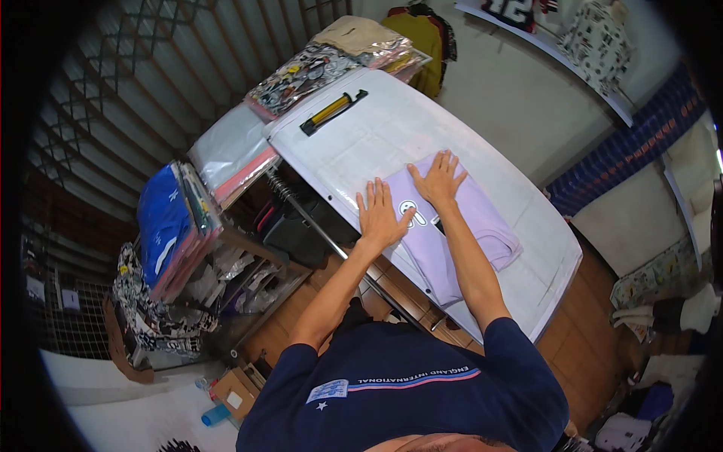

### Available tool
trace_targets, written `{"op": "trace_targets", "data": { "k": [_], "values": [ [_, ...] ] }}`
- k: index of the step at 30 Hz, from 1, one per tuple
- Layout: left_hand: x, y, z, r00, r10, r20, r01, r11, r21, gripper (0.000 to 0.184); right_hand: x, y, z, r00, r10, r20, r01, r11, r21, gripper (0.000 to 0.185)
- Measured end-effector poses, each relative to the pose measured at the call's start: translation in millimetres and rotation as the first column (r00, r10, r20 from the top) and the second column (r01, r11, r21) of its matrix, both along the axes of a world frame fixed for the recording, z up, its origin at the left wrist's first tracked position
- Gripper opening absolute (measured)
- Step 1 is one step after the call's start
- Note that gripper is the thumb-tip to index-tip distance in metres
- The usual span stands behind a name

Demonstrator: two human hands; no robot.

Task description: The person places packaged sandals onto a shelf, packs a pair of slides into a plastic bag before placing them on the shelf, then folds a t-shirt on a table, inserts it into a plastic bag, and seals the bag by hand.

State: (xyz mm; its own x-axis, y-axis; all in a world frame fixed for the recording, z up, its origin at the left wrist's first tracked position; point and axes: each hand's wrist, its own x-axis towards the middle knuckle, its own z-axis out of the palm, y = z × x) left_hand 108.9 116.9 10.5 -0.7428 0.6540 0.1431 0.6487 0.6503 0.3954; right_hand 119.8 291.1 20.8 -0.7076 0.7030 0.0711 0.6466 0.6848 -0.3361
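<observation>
A folded lavender shirt [482, 215] lies on the white tabletop, with a small white cartoon print [407, 205] on its front. My left hand [382, 216] rests flat along its left edge, fingers spread, the thumb beside the print. Farther up, my right hand [438, 182] lies flat on the upper part of the shirt, fingers apart. My right forearm crosses over the cloth and hides part of the front. Neither hand grips anything.
A yellow and black tool [330, 113] lies on the far part of the white table [399, 113]. Bagged garments [301, 79] are piled beyond it. More packed clothes, a blue one [163, 218] on top, stand at left. A metal rail [312, 226] runs beside the table.
</observation>
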Motion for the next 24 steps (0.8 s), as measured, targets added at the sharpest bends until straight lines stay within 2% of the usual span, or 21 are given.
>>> {"op": "trace_targets", "data": {
  "k": [3,5,7,10,11,13,14,15,17,19,21,24],
  "values": [
    [0.5,0.0,-3.1,1.0,0.015,0.0,-0.015,1.0,0.02,0.094,-8.9,-1.2,6.6,1.0,0.006,0.018,-0.006,1.0,-0.01,0.104],
    [0.6,0.4,-5.8,0.999,-0.006,-0.048,0.007,0.999,0.033,0.093,-22.4,-4.4,20.0,0.99,-0.12,0.077,0.13,0.982,-0.14,0.106],
    [1.4,0.0,-4.3,1.0,0.005,-0.03,-0.003,0.998,0.056,0.093,-36.9,-6.1,13.9,0.99,-0.124,0.07,0.134,0.978,-0.161,0.106],
    [0.2,-3.3,-4.5,0.998,-0.032,-0.054,0.037,0.995,0.094,0.091,-48.1,-18.5,-3.1,0.979,-0.194,0.068,0.191,0.981,0.046,0.101],
    [-3.3,-9.2,-4.0,0.998,-0.026,-0.057,0.031,0.995,0.095,0.091,-48.0,-18.5,-7.3,0.98,-0.188,0.065,0.185,0.982,0.047,0.101],
    [-10.0,-20.1,-0.1,0.981,-0.184,0.069,0.174,0.976,0.13,0.091,-46.5,-18.6,-6.4,0.981,-0.192,0.03,0.19,0.979,0.071,0.098],
    [-14.5,-29.9,0.5,0.979,-0.205,-0.009,0.202,0.956,0.214,0.077,-46.3,-18.2,-6.3,0.979,-0.197,0.055,0.193,0.979,0.068,0.096],
    [-24.4,-39.9,3.4,0.979,-0.205,-0.012,0.203,0.954,0.219,0.077,-47.1,-18.4,-4.2,0.979,-0.197,0.053,0.193,0.978,0.073,0.096],
    [-44.6,-64.2,6.1,0.929,-0.337,0.15,0.174,0.759,0.628,0.053,-45.3,-19.2,-3.1,0.979,-0.193,0.066,0.189,0.98,0.058,0.096],
    [-75.0,-91.0,9.4,0.981,-0.177,0.082,0.071,0.714,0.696,0.032,-44.5,-19.6,-2.6,0.978,-0.195,0.071,0.191,0.98,0.058,0.096],
    [-124.0,-116.0,-9.4,0.998,0.036,0.053,-0.062,0.746,0.663,0.025,-46.0,-20.8,0.3,0.977,-0.201,0.075,0.197,0.979,0.056,0.097],
    [-215.4,-159.1,-27.1,0.972,0.229,-0.046,-0.161,0.799,0.579,0.024,-40.6,-20.1,8.6,0.967,-0.222,0.123,0.219,0.975,0.038,0.097]
  ]
}}
